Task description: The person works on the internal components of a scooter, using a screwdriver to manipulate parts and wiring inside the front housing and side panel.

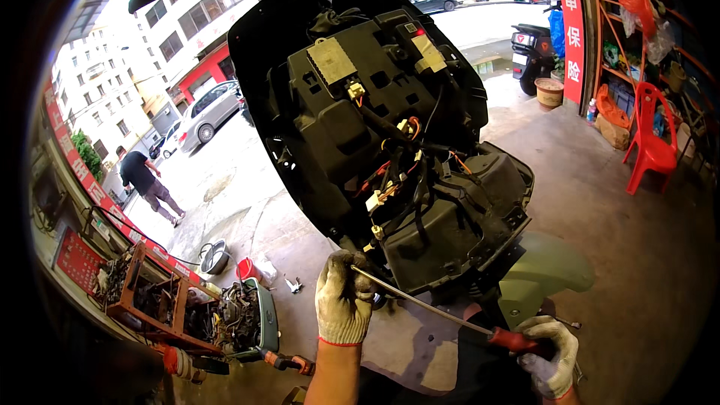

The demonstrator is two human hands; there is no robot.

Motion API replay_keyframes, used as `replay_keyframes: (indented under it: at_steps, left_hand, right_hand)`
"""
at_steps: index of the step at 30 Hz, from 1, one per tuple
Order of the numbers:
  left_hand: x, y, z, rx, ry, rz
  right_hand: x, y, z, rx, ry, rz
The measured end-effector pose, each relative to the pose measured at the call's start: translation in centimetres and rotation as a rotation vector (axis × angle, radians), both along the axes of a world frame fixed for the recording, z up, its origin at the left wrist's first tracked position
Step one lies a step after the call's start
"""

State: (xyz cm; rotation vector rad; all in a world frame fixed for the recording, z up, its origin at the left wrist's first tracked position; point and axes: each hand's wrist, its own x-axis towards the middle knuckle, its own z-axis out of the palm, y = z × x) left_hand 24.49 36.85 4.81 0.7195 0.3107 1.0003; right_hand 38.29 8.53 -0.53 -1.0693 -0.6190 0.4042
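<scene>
My right hand (551,358), in a dirty white knit glove, grips the red handle (517,342) of a long screwdriver. Its metal shaft (427,301) slants up and left, and the tip lies against the fingers of my left hand (343,301). That hand, gloved too, has its fingers curled in; what they pinch, if anything, is too small to make out. Just beyond both hands stands a scooter's black inner body (375,127) with its covers off. Loose wires with pale connectors (382,196) hang across its middle, above a black plastic compartment (450,225).
A pale green fender (544,276) sits below the body at right. Engine parts fill a green bin (259,315) and a rusty metal frame (154,296) at lower left. A red chair (651,135) stands by shelves. Outside, a person (146,184) is near a parked car (208,114).
</scene>
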Motion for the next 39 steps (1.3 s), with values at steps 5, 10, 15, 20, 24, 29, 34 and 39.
replay_keyframes:
  at_steps: [5,10,15,20,24,29,34,39]
  left_hand:
    - [-0.1,0.0,-0.1,0.025,0.028,0.003]
    - [0.0,-0.2,-0.1,0.117,0.122,0.034]
    - [0.2,-0.6,0.0,0.202,0.131,0.066]
    - [0.0,-1.1,0.0,0.204,0.053,0.079]
    - [0.3,-2.5,1.1,0.150,-0.041,0.053]
    - [1.7,-5.2,1.6,0.199,-0.181,-0.056]
    - [3.1,-7.0,2.3,0.627,0.053,-0.176]
    - [8.9,-7.9,4.1,1.867,0.768,0.357]
  right_hand:
    - [0.9,-0.1,0.2,-0.016,-0.159,0.014]
    - [1.3,-0.4,0.1,-0.011,-0.196,-0.003]
    - [1.2,-0.6,1.4,-0.019,-0.042,0.051]
    - [2.9,-2.2,-0.2,-0.132,0.463,0.408]
    - [2.5,-2.5,-0.6,0.028,0.497,0.325]
    - [3.4,-3.6,-2.7,0.267,0.507,0.311]
    - [5.1,-5.8,-4.9,0.390,0.523,0.321]
    - [7.6,-9.4,-5.1,0.522,0.437,-0.002]
